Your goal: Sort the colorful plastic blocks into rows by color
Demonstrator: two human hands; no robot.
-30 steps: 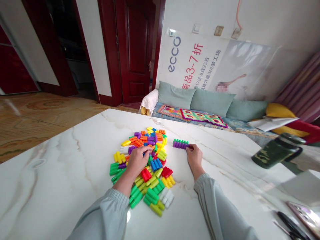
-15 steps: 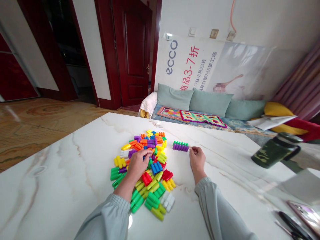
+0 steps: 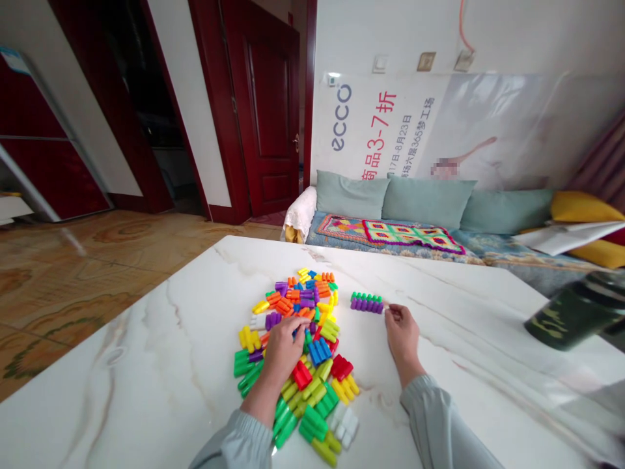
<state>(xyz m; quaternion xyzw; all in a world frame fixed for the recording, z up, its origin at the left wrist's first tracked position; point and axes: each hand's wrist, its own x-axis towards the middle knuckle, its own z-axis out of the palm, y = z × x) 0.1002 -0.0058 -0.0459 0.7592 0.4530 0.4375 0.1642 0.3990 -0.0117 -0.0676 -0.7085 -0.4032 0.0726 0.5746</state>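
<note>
A heap of bullet-shaped plastic building blocks [image 3: 319, 352] in green, yellow, red, blue, orange, purple and white lies on the table. My left hand [image 3: 284, 345] is over its middle, fingers bent down among the blocks. A gap shows between thumb and forefinger, and I see no block in them. To the right stands a short joined row of purple and green blocks [image 3: 367, 303]. My right hand [image 3: 401, 331] rests at the right end of that row, its fingers curled in a pinch. What those fingertips hold, if anything, is too small to make out.
The white marble-patterned table [image 3: 185, 365] carries a dark green camouflage flask [image 3: 566, 312] at the right. Beyond the far edge is a sofa with pale green cushions [image 3: 430, 198] and a crocheted cover [image 3: 415, 236].
My head view has turned left, so the table, blocks and hands sit further right and lower. Relative to the blocks, both hands have stayed nearly in place.
</note>
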